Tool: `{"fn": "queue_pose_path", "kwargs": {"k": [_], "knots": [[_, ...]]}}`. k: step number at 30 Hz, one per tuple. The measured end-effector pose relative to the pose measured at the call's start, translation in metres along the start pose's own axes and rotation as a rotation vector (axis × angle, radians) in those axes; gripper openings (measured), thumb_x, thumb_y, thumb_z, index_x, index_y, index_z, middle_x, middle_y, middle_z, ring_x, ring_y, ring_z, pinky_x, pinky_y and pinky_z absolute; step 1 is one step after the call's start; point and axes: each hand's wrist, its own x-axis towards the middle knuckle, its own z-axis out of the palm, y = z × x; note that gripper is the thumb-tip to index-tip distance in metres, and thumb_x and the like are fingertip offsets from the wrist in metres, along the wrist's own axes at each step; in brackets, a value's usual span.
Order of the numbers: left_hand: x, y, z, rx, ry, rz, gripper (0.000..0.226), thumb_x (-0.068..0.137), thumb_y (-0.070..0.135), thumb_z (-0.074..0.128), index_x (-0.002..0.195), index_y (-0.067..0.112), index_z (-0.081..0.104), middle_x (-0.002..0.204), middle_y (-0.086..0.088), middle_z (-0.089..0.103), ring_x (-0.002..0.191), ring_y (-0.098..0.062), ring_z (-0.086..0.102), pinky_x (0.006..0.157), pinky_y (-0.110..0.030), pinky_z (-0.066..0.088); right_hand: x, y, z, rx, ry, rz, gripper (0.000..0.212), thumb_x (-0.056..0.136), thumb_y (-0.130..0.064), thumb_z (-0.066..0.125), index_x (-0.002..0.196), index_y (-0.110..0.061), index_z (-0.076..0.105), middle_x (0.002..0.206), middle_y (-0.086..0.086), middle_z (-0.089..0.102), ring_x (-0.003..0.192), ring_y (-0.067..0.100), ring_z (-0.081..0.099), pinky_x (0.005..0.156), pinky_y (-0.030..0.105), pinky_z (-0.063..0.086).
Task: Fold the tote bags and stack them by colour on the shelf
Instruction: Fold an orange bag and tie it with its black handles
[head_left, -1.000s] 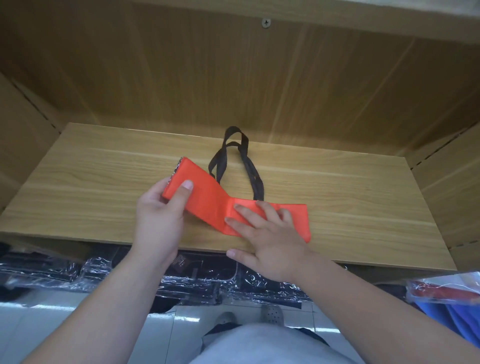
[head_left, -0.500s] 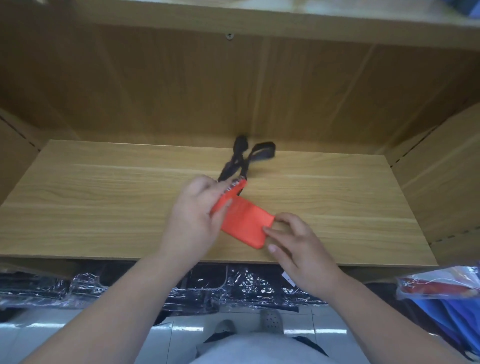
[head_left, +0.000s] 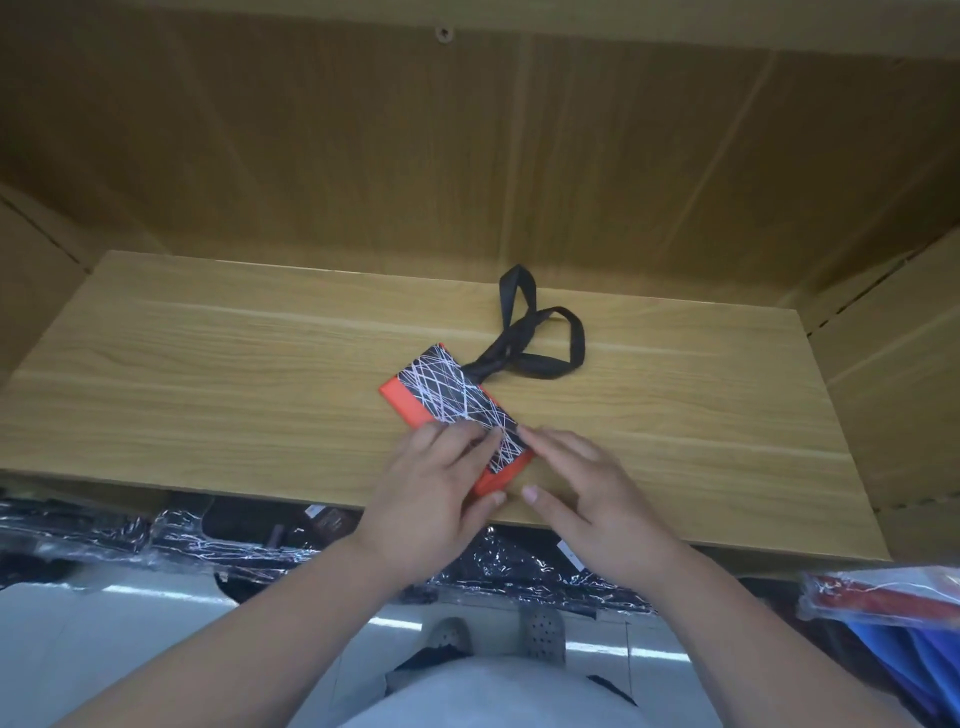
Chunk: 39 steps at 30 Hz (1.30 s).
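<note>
**Q:** where's this one at, folding or stacking?

**A:** Tail end of the fold, I'd say. The tote bag (head_left: 451, 410) is down to a small red packet with a black panel of white scribble lines facing up. It's lying flat and at a slant near the front edge of the shelf (head_left: 208, 374). Its black handles (head_left: 543, 340) trail loose behind it toward the back wall, not tucked in.

**Q:** and the grip?

**A:** Neither hand really has one. The left hand (head_left: 431, 501) has its fingers laid on the near end of the packet and its thumb by the near corner. Reads as pressing down, not a pinch, though I wouldn't swear to it. The right hand (head_left: 589, 499) is flat and relaxed, fingertips just touching the packet's right edge, thumb off it. So the bag sits under and just ahead of both hands.

**Q:** next move?

**A:** My guess is the handles need wrapping or tucking so the fold holds, then it goes wherever the red pile is meant to be. No other bag is on this shelf, so it may start the pile. Let go too early and it could spring open. There are plastic-wrapped packs (head_left: 208, 535) on the level below
</note>
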Motion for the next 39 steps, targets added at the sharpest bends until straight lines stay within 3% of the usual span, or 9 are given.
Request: {"fn": "queue_pose_path", "kwargs": {"k": [7,11,20,25,29,32,34,36,39], "knots": [[0.002,-0.002,0.004,-0.098,0.084,-0.052,0.055,0.082,0.050,0.070,0.125,0.016,0.070,0.127,-0.005,0.060,0.113,-0.029,0.054,0.094,-0.049,0.048,0.011,0.007,-0.007,-0.053,0.005,-0.072,0.056,0.090,-0.054,0.054,0.141,-0.031,0.056,0.146,-0.024,0.043,0.137,0.007,0.040,0.116,0.048,0.032],[-0.002,-0.005,0.005,-0.046,0.007,-0.146,0.059,0.081,0.067,0.061,0.132,0.039,0.064,0.159,-0.014,0.036,0.149,-0.042,0.024,0.119,-0.063,0.017,0.016,0.006,-0.010,-0.177,-0.025,-0.114,0.052,0.087,-0.056,0.053,0.133,-0.032,0.059,0.154,-0.028,0.035,0.138,0.006,0.037,0.116,0.045,0.031],[-0.020,-0.027,0.001,0.092,-0.165,0.109,0.092,0.075,0.079,0.053,0.152,0.033,0.034,0.162,-0.008,0.033,0.149,-0.032,0.028,0.116,-0.062,0.024,0.017,-0.009,-0.027,-0.330,-0.231,-0.214,0.080,0.070,-0.054,0.084,0.143,-0.042,0.051,0.125,-0.021,0.046,0.121,0.006,0.039,0.107,0.034,0.034],[-0.023,-0.027,-0.005,-0.164,-0.078,0.101,0.062,0.092,0.071,0.047,0.140,0.031,0.046,0.150,0.000,0.051,0.145,-0.023,0.040,0.116,-0.062,0.030,0.010,-0.020,-0.020,-0.461,-0.016,-0.391,0.055,0.074,-0.056,0.081,0.123,-0.035,0.071,0.140,-0.009,0.054,0.138,0.022,0.039,0.108,0.045,0.029],[-0.019,-0.022,-0.015,-0.377,-0.015,0.008,0.052,0.098,0.067,0.033,0.133,0.028,0.039,0.121,-0.003,0.071,0.114,-0.025,0.066,0.113,-0.054,0.036,0.017,-0.031,-0.022,-0.406,0.018,-0.368,0.045,0.092,-0.062,0.055,0.114,-0.028,0.074,0.137,-0.011,0.061,0.150,0.018,0.030,0.123,0.049,0.013],[-0.015,-0.017,-0.019,-0.389,0.100,-0.024,0.050,0.099,0.061,0.037,0.134,0.025,0.038,0.101,-0.010,0.072,0.089,-0.029,0.067,0.090,-0.040,0.046,0.024,-0.034,-0.014,-0.329,-0.043,-0.242,0.061,0.097,-0.066,0.039,0.122,-0.019,0.068,0.130,-0.003,0.068,0.138,0.015,0.049,0.123,0.044,0.021],[-0.012,-0.019,-0.021,-0.390,0.111,-0.044,0.049,0.098,0.059,0.040,0.136,0.027,0.036,0.098,-0.007,0.071,0.084,-0.026,0.063,0.079,-0.034,0.045,0.025,-0.039,-0.011,-0.197,-0.025,-0.105,0.053,0.097,-0.064,0.041,0.121,-0.023,0.065,0.114,-0.009,0.070,0.117,0.011,0.061,0.107,0.029,0.040],[-0.008,-0.024,-0.021,-0.409,0.083,-0.075,0.045,0.096,0.055,0.044,0.134,0.032,0.036,0.090,0.002,0.066,0.077,-0.020,0.060,0.070,-0.028,0.041,0.026,-0.041,-0.009,-0.118,0.015,-0.014,0.020,0.098,-0.052,0.053,0.107,-0.036,0.061,0.084,-0.023,0.065,0.085,-0.006,0.058,0.075,0.009,0.038],[0.001,-0.029,-0.021,-0.419,0.056,-0.157,0.040,0.093,0.056,0.044,0.125,0.033,0.044,0.076,0.017,0.057,0.066,-0.011,0.054,0.059,-0.022,0.036,0.031,-0.043,-0.006,0.014,0.056,0.092,0.022,0.096,-0.045,0.062,0.115,-0.037,0.059,0.078,-0.029,0.065,0.075,-0.008,0.059,0.067,0.010,0.037]]}}
